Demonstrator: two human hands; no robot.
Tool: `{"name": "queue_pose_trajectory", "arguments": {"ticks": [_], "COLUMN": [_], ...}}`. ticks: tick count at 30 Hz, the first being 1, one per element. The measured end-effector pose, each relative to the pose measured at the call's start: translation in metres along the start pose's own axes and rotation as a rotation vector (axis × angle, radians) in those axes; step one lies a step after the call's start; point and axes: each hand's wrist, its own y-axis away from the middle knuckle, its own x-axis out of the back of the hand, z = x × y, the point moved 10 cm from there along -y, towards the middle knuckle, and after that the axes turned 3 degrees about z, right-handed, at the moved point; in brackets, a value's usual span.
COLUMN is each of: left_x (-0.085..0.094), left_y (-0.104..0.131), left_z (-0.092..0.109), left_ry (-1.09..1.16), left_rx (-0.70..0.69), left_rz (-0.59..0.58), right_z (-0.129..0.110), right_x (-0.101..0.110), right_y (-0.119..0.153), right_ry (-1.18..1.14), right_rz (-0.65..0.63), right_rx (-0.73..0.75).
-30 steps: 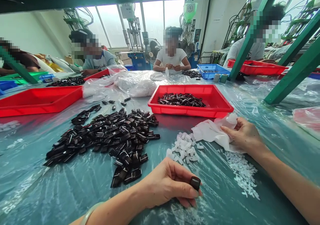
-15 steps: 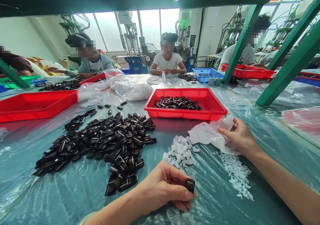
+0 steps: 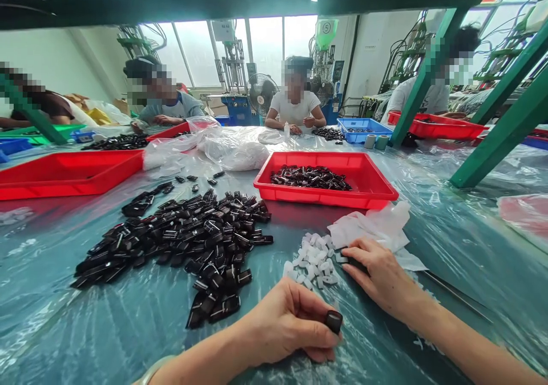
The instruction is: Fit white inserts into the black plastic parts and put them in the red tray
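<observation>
My left hand (image 3: pixel 295 322) is closed around a small glossy black plastic part (image 3: pixel 334 321), pinched between thumb and fingers, its end sticking out. My right hand (image 3: pixel 381 276) reaches to the edge of a pile of small white pieces (image 3: pixel 315 258). Its thumb and fingertips close about one small white piece (image 3: pixel 341 258) lying off the pile. Just behind this hand lies a crumpled white cloth or sheet (image 3: pixel 372 225). A thin metal tool (image 3: pixel 458 296) lies on the table beside my right forearm. Left of my hands spreads a large heap of black plastic parts (image 3: pixel 205 236).
A red tray (image 3: pixel 372 194) with black parts stands ahead; another red tray (image 3: pixel 72 188) sits left. Clear plastic bags (image 3: pixel 235 145) lie between them. Green slanted posts (image 3: pixel 492 140) rise at the right. Several people work across the table. Small white scraps (image 3: pixel 428 345) lie near my right forearm.
My right hand has let go of the white cloth and moved left and down to the white pieces. The thin metal tool now shows. My left hand still holds the black part.
</observation>
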Motion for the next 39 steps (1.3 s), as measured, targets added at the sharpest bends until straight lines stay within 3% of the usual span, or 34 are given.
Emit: {"name": "queue_pose_trajectory", "arguments": {"ticks": [3, 9, 13, 17, 29, 39], "left_x": [0.000, 0.000, 0.000, 0.001, -0.001, -0.002], "left_y": [-0.001, -0.002, -0.003, -0.004, -0.003, -0.003], "left_z": [0.000, -0.002, -0.004, -0.005, -0.005, -0.003], "left_ry": [-0.010, -0.003, 0.012, 0.002, 0.006, -0.043], "left_rx": [0.003, -0.009, -0.001, -0.001, -0.012, -0.004], "left_rz": [0.004, 0.012, 0.014, 0.017, -0.007, 0.014], "right_z": [0.003, -0.015, -0.022, -0.017, -0.011, -0.007], "right_x": [-0.011, -0.004, -0.013, -0.020, -0.017, -0.019], "right_y": [0.000, 0.004, 0.009, 0.009, 0.010, 0.004], "right_ry": [0.020, 0.022, 0.114, 0.157, -0.013, 0.031], "right_rz": [-0.074, -0.164, -0.220, -0.229, -0.291, -0.194], "right_rx": [0.014, 0.081, 0.105, 0.069, 0.047, 0.040]}}
